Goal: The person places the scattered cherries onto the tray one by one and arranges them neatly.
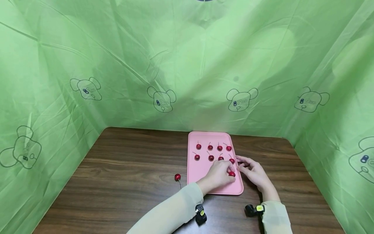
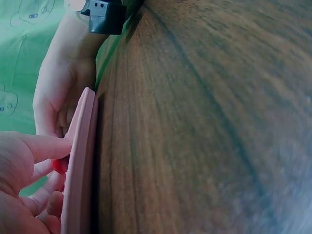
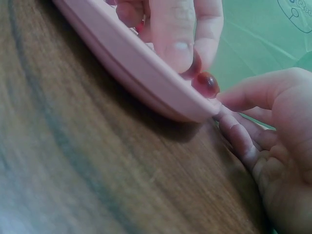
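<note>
A pink tray lies on the wooden table with cherries in two rows of short-stemmed fruit. My left hand reaches over its near right part and pinches a red cherry between thumb and fingers, close over the tray. The left wrist view also shows this cherry among the left fingers. At the tray's right side, my right hand holds the rim, its thumb at the top edge and its other fingers curled against the side. A dark red cherry shows right by that thumb in the right wrist view.
One loose cherry with a long stem lies on the table, left of the tray. Green cloth with printed mouse-like heads walls the back and both sides, close behind the tray's far edge.
</note>
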Tool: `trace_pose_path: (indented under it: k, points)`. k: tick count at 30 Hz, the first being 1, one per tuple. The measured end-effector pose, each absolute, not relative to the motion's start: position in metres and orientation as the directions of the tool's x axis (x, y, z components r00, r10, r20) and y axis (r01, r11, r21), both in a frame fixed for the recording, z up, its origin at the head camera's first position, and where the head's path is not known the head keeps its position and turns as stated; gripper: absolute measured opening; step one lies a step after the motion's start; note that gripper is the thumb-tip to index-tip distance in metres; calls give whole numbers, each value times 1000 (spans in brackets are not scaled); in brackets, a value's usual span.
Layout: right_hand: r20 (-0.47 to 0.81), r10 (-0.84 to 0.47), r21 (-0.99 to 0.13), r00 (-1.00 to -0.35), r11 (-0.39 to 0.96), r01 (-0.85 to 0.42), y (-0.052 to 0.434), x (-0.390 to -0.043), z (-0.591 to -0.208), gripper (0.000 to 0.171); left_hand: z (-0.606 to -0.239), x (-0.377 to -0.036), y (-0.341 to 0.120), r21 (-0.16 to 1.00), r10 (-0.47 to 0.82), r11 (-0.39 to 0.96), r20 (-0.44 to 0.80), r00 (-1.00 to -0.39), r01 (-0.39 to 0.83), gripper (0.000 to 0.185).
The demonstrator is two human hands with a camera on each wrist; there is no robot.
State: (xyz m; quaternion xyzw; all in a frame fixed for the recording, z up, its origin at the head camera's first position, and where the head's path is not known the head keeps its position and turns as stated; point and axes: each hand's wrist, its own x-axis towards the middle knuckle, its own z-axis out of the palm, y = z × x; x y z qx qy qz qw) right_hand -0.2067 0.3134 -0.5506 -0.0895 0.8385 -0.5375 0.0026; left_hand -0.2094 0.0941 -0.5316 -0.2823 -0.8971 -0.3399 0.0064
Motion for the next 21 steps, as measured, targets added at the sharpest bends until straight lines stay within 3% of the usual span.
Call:
trace_pose_path:
  k: [9,15,21]
  points:
    - [83,-148,-901,-986,412,-138,314,-207,-551,46,-531,-210,96,613,504,629,146,-851,477,24]
    - [85,-146,-891,-986,432,-141,313,-207,-552,47,-545,-215,98,590,499,623,206,-842,514,23]
    - [80,-137,-888,-987,440,-133,313,-208,-551,48,-536,-212,92,648,491,599,168,-855,471,25]
